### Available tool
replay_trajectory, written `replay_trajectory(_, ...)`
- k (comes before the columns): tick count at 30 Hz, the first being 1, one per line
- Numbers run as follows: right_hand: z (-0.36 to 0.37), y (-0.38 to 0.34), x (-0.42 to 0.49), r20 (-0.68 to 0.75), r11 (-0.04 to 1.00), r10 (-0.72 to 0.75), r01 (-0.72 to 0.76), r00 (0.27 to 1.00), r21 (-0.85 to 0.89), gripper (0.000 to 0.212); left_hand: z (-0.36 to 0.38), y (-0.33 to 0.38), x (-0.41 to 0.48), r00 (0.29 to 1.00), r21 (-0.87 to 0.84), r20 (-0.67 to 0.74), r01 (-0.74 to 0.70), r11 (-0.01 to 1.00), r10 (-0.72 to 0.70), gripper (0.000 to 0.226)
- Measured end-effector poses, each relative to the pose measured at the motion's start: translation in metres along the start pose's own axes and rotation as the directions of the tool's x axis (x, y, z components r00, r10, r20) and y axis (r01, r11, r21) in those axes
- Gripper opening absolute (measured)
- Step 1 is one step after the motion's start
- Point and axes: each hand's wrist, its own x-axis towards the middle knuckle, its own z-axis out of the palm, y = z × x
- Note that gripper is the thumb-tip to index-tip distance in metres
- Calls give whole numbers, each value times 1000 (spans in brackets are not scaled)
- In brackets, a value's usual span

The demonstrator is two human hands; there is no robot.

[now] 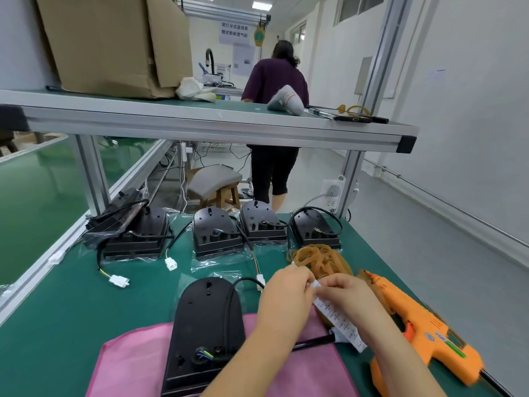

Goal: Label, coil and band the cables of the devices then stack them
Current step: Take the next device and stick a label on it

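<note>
Green-topped counter (71, 310) on a factory line. Left hand (282, 293) and right hand (347, 296) fingertip to fingertip, both pinching a white label strip (340, 322). Looks like the labelling step, one label being peeled. Just left, on a pink cloth (134, 365), the nearest device (206, 319), its cable (228, 308) uncoiled. Next, probably: wrapping the label round that cable. Rubber bands (317, 259) close behind the hands; more devices (217, 233) in a row beyond, unstacked.

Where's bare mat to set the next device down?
Best patch: green mat left of the pink cloth and near device, bounded by the white connector behind and the left rail. Crowded: back-row devices with trailing cables; on the right, rubber bands, orange tool, left hand and right hand pinching the label strip.
</note>
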Motion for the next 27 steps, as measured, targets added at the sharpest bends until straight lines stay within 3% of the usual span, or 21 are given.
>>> replay_trajectory(6,-2,-1,-5,59,997,-19,15,998,71,22,9,-8,-1,1000,51,-9,-4,999,4,17)
replay_trajectory(14,-5,-3,-9,55,997,-63,60,996,53,21,7,-7,-4,995,2,-81,-56,998,56,20)
replay_trajectory(17,-6,-3,-10,51,997,-67,65,996,41,24,5,-6,-4,988,99,-53,-142,985,148,24)
replay_trajectory(20,-6,-3,-10,55,997,-72,72,996,4,24,2,-3,-6,970,265,-58,-215,940,238,14)
replay_trajectory(27,-2,-2,-8,56,997,-71,71,996,-7,14,-1,4,-7,967,364,-36,-224,904,253,27)
